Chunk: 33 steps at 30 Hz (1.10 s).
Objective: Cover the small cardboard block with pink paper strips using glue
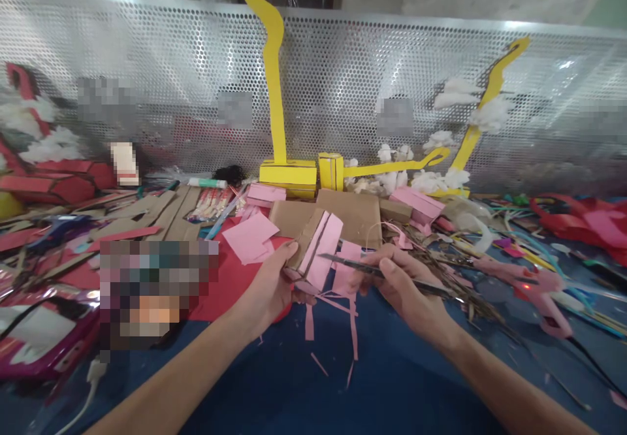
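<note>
My left hand (pixel 277 281) grips a small cardboard box (pixel 317 252) partly covered in pink paper, tilted above the blue table. In my right hand (pixel 399 285) is a thin dark craft knife (pixel 362 265), whose tip lies at the pink face of the box. Loose pink strips (pixel 353 330) hang and lie just below the box. A piece of pink paper (pixel 347 268) shows behind the blade, and pink sheets (pixel 249 236) lie to the left on a red sheet (pixel 218 291).
Yellow paper figures (pixel 287 174) stand against a perforated metal panel (pixel 186 82). A pink glue gun (pixel 543 291) with a cord lies at the right. Cardboard strips (pixel 169 216) and a purple case (pixel 53 350) are at the left.
</note>
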Each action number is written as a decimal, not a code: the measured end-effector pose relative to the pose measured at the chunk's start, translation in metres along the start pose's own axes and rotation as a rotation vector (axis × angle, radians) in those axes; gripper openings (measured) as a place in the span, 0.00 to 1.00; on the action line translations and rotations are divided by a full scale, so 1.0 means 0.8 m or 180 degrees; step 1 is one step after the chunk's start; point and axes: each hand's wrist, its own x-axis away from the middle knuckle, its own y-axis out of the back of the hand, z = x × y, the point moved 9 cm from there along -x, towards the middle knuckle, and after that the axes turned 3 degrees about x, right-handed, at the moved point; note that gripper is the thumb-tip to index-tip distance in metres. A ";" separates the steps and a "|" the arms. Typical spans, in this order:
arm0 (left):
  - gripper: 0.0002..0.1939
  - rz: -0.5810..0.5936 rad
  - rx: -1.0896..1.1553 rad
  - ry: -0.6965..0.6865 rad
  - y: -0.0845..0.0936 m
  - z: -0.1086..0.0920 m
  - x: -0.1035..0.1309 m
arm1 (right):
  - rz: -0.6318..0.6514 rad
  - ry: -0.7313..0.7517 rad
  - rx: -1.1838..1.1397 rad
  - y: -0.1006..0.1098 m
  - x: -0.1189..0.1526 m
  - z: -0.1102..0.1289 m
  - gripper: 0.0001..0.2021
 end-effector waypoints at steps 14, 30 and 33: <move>0.26 0.0255 -0.0218 -0.0159 -0.008 -0.004 0.002 | 0.0043 0.0104 0.1001 -0.007 -0.002 0.019 0.13; 0.26 0.0161 -0.0334 -0.0351 -0.004 -0.009 0.000 | -0.0008 0.0131 0.1361 0.001 -0.003 0.023 0.15; 0.26 0.0184 -0.0347 -0.0371 -0.003 -0.007 -0.001 | -0.0005 0.0083 0.1391 0.003 -0.003 0.022 0.16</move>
